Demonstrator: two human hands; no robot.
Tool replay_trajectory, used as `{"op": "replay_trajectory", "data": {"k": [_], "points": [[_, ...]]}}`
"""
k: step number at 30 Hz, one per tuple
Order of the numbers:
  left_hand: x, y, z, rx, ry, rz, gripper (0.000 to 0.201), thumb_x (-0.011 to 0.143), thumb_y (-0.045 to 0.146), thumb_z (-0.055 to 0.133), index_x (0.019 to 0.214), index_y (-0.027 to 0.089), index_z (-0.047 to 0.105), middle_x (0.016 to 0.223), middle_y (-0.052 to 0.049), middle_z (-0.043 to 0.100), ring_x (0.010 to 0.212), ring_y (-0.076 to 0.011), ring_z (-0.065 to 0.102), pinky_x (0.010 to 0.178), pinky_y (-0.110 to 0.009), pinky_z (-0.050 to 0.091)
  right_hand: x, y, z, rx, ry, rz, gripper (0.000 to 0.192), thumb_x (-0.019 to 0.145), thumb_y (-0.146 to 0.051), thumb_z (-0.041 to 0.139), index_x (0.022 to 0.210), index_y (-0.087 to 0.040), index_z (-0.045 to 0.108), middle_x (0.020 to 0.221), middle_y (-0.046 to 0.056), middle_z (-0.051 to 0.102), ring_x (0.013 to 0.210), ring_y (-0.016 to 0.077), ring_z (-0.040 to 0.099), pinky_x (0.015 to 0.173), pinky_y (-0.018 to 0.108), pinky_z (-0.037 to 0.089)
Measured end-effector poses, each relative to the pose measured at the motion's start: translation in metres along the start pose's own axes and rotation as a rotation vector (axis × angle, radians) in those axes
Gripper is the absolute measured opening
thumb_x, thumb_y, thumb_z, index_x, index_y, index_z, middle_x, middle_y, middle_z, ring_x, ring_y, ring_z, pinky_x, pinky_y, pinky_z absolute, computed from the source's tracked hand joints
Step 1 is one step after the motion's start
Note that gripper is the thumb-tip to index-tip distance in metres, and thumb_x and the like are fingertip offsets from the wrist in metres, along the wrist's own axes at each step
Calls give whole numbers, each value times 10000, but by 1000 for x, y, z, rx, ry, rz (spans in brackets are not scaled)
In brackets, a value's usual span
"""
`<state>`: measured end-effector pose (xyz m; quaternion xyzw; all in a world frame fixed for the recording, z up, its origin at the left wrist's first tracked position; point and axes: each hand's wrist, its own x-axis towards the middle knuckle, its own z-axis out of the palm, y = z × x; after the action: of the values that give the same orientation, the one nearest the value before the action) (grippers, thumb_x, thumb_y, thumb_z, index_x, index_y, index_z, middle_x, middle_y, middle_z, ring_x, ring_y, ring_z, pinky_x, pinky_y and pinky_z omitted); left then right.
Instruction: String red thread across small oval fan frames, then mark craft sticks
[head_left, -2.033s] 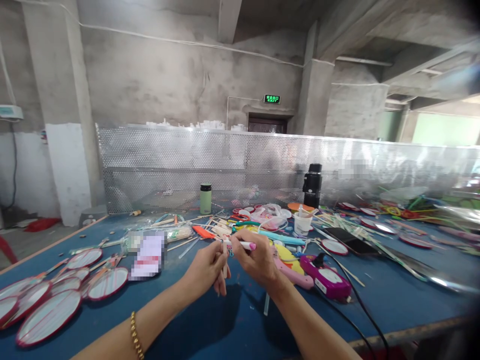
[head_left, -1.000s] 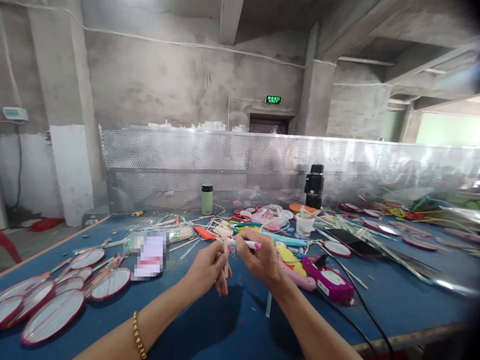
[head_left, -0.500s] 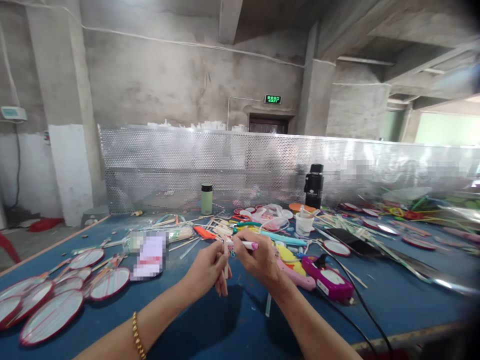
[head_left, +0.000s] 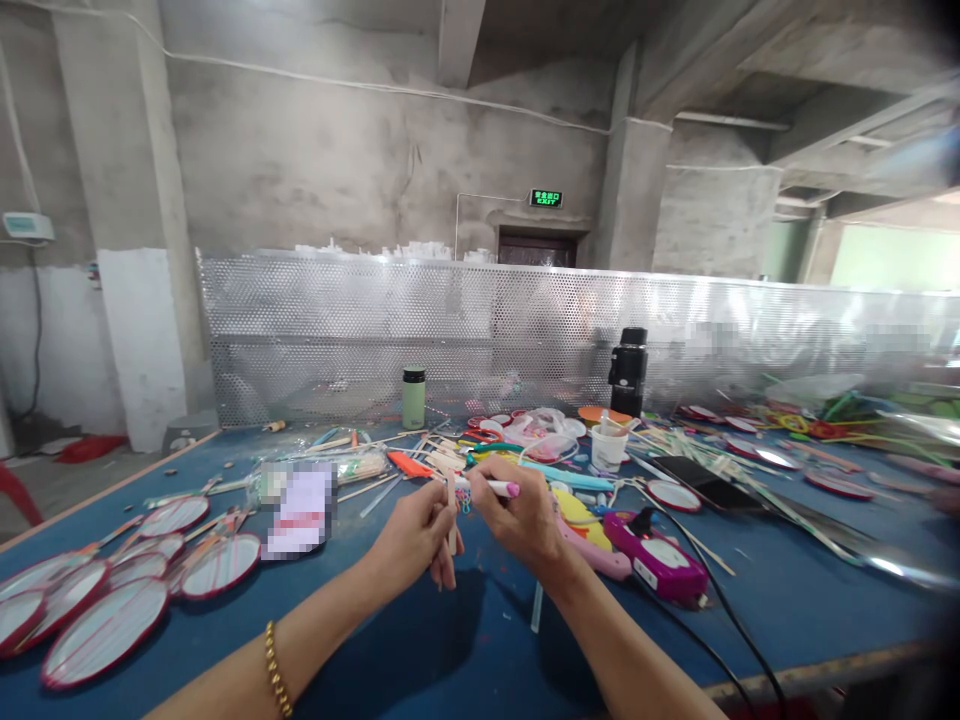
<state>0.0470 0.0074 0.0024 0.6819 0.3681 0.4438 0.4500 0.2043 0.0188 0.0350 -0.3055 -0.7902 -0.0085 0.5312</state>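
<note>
Between the fingers of my left hand (head_left: 415, 528) is a flat wooden stick (head_left: 451, 498), held upright; part of it is covered by the fingers. My right hand (head_left: 523, 518) is closed round a white marker (head_left: 501, 487) with a pink end, gripped like a pen. The marker's other end points left at the upper part of the stick, and whether it touches is too small to tell. Both hands are raised a little above the blue table (head_left: 420, 650). Behind them lies a pile of loose wooden sticks (head_left: 448, 455) beside an orange tool (head_left: 409, 464).
Several round red-rimmed pieces (head_left: 105, 635) lie at the left near a blurred purple-and-white item (head_left: 301, 510). On the right are a purple device (head_left: 660, 560) with cables, a white cup (head_left: 608, 448) and a dark phone (head_left: 709, 484). A green bottle (head_left: 413, 400) and a black flask (head_left: 628, 372) stand farther back.
Almost nothing differs. Both hands keep their grip, and the marker has shifted very slightly against the stick.
</note>
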Motion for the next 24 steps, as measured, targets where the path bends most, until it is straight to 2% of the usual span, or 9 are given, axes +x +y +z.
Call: {"op": "replay_trajectory", "data": {"k": [3,9,24], "points": [[1,-1,0,-3,3,3,338,891,522,497,784,217,401,495,39,594,344,-125,586,332,-170,380,0,1,0,-1,16,0,289,902,-242,466,638,-182,564,550,-19,530,494,99,420,520,241,318],[1,-1,0,11,-1,7,338,894,532,480,805,213,413,528,26,615,366,-140,614,333,-171,379,-1,2,1,5,-23,-5,261,896,-218,463,670,-175,586,624,-3,599,545,101,466,549,233,342],[1,-1,0,10,-7,22,341,888,539,483,808,218,398,508,33,602,344,-134,586,332,-180,378,-1,2,1,11,12,-19,304,907,-235,477,613,-181,531,547,-32,491,503,92,405,530,229,321]]}}
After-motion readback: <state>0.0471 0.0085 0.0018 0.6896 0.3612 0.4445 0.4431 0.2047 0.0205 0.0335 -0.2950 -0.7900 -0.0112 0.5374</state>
